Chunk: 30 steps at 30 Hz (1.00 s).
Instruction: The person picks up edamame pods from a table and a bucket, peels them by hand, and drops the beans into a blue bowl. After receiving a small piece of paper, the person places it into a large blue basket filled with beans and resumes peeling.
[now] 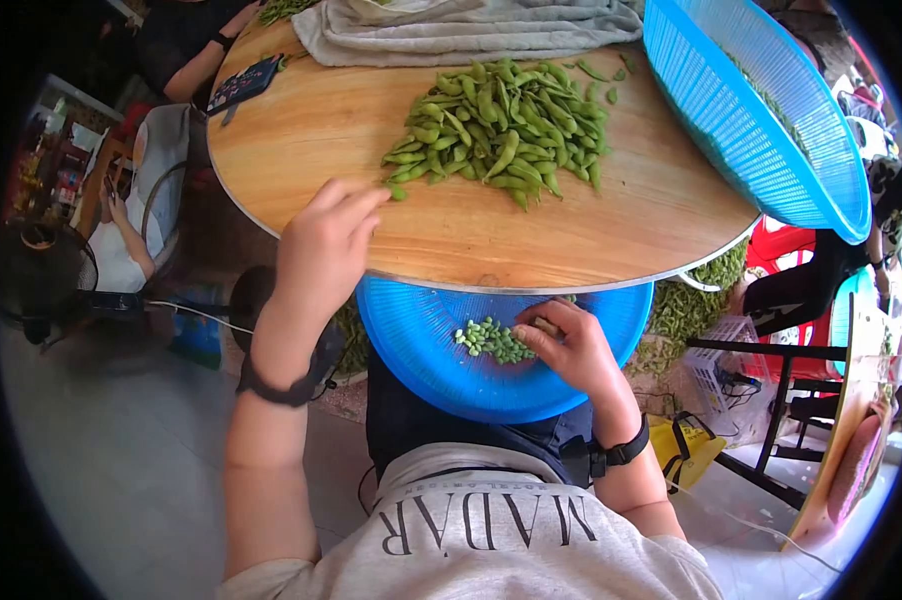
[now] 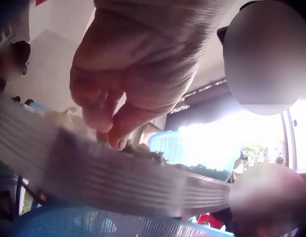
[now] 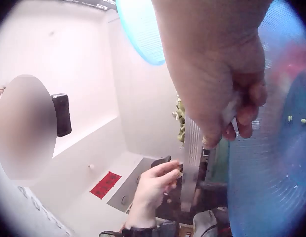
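Green soybean pods (image 1: 501, 125) lie heaped on the round wooden table (image 1: 301, 130). At the near left of the heap, my left hand (image 1: 321, 240) pinches a single pod (image 1: 398, 192) at its fingertips, low over the tabletop. In the left wrist view, the thumb and finger of the left hand (image 2: 138, 69) meet just above the table edge. My right hand (image 1: 571, 345) is over the blue basin (image 1: 421, 370), fingers curled around a pale green pod (image 1: 546, 326), mostly hidden by the fingers. Shelled green beans (image 1: 491, 340) lie in the basin beside it.
A large blue basket (image 1: 751, 120) leans at the table's right. Grey cloth (image 1: 461, 30) lies along the far side, and a dark phone-like object (image 1: 246, 85) sits at the left edge. Another person's arm (image 1: 196, 70) is beyond it. Pods (image 1: 716, 285) cover the floor at right.
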Each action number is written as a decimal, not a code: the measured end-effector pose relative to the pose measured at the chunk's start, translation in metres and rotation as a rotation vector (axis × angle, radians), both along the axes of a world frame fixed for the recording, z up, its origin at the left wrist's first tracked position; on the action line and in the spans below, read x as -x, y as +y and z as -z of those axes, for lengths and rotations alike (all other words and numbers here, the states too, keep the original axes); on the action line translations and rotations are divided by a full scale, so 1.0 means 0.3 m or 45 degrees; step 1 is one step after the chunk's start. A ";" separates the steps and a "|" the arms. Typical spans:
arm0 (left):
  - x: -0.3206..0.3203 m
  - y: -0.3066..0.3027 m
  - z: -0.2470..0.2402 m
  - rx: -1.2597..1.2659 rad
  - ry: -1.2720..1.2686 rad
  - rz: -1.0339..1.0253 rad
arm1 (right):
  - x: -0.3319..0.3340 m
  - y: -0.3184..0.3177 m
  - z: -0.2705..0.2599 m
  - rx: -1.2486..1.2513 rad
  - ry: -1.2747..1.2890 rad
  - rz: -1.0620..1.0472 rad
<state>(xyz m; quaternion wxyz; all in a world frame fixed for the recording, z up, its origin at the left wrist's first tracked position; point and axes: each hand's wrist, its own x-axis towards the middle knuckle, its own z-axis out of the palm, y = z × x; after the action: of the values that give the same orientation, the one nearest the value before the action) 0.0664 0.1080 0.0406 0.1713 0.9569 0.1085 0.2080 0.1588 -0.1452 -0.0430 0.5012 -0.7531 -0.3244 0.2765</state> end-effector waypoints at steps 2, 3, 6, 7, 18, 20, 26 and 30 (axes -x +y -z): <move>-0.071 0.031 0.046 0.035 0.055 0.047 | 0.003 -0.013 -0.021 -0.013 0.019 -0.024; -0.085 0.045 0.050 0.050 0.062 0.059 | 0.006 -0.022 -0.030 -0.018 0.033 -0.030; -0.080 0.065 0.063 0.105 0.029 0.077 | 0.024 -0.041 -0.046 -0.154 0.488 -0.001; -0.068 0.061 0.067 0.122 -0.032 0.071 | 0.025 -0.039 -0.063 -0.184 0.488 -0.031; 0.146 -0.301 0.080 1.152 -0.112 0.099 | 0.079 0.128 -0.188 -0.257 0.841 -0.211; 0.170 -0.311 0.082 1.107 -0.080 0.098 | 0.090 0.130 -0.182 -0.248 0.830 -0.258; 0.208 -0.316 0.085 0.734 -0.152 0.116 | 0.122 0.122 -0.184 -0.113 0.902 -0.229; 0.231 -0.325 0.101 0.632 -0.284 0.094 | 0.144 0.127 -0.187 -0.082 0.869 -0.219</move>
<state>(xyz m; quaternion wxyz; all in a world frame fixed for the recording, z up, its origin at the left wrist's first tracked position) -0.0030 0.0106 0.0103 0.4190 0.8601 0.1018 0.2728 0.1157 -0.1072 0.0130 0.5792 -0.5710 -0.2088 0.5430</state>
